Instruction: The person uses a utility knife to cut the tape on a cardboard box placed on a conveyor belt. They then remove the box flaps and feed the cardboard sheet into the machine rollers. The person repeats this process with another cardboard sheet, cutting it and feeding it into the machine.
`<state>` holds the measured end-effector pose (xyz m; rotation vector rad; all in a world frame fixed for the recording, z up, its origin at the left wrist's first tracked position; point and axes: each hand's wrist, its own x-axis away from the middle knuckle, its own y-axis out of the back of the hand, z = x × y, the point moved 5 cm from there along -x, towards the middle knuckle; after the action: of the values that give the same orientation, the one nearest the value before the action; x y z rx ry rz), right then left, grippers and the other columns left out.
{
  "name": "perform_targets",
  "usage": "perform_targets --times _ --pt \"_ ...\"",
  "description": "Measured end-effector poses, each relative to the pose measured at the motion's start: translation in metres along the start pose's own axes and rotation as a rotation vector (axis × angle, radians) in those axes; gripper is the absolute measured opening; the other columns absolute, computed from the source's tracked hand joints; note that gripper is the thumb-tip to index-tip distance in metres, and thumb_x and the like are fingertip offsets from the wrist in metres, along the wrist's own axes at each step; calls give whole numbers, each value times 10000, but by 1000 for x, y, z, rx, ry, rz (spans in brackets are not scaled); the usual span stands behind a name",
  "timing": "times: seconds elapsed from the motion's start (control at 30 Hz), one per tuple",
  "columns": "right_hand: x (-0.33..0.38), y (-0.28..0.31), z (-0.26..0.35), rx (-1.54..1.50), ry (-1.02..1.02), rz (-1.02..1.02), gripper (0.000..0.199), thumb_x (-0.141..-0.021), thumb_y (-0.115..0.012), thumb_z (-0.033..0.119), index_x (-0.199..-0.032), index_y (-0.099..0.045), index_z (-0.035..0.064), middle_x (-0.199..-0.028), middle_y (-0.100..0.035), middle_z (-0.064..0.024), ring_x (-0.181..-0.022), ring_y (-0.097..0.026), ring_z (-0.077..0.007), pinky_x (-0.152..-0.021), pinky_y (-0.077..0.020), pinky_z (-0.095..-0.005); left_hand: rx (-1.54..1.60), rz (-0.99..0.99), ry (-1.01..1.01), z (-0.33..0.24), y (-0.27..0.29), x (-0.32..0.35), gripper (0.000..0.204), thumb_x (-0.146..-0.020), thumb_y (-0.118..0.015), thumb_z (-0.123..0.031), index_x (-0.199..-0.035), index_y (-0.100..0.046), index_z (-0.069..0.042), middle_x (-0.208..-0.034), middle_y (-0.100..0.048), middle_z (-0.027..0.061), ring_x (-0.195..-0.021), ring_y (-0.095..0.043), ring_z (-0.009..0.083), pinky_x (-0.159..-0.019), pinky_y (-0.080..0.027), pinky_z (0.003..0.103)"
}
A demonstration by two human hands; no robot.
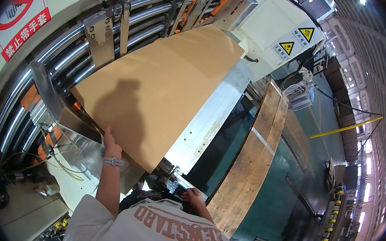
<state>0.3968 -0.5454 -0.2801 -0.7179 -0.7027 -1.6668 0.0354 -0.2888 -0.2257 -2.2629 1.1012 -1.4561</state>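
A large flat sheet of brown cardboard lies on the machine's feed table, its far part reaching up to the metal rollers. My left hand is at the sheet's near left edge, fingers stretched out along it and touching the side. It wears a light watch at the wrist. My right hand is low, beside a metal bar at the table's near right corner. Its fingers are loosely curled, and I see nothing in them. A dark shadow falls across the sheet's left half.
Steel rollers and upright metal guides line the far left side. A metal side plate stands left of the sheet. To the right are a pale metal ledge, a long wooden plank and a green floor.
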Motion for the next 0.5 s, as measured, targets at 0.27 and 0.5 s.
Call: perform_targets --times 0.27,0.5 --pt "-1 8 -7 1 -25 -40 274 -904 -485 245 -1023 -482 -1 -874 -590 -136 -780 -623 -233 -634 -522 -315 32 108 11 4 16 -20 350 -843 -453 -253 -1097 -519 -22 -1096 -567 109 -997 -543 275 -852 -444 403" --pt "-2 1 -5 17 -30 -13 275 -913 -465 240 -1032 -476 -7 -904 -582 -145 -785 -617 -236 -658 -522 -315 -9 64 83 7 52 -52 342 -812 -493 -251 -1075 -529 -35 -1059 -574 100 -973 -547 262 -842 -445 406"
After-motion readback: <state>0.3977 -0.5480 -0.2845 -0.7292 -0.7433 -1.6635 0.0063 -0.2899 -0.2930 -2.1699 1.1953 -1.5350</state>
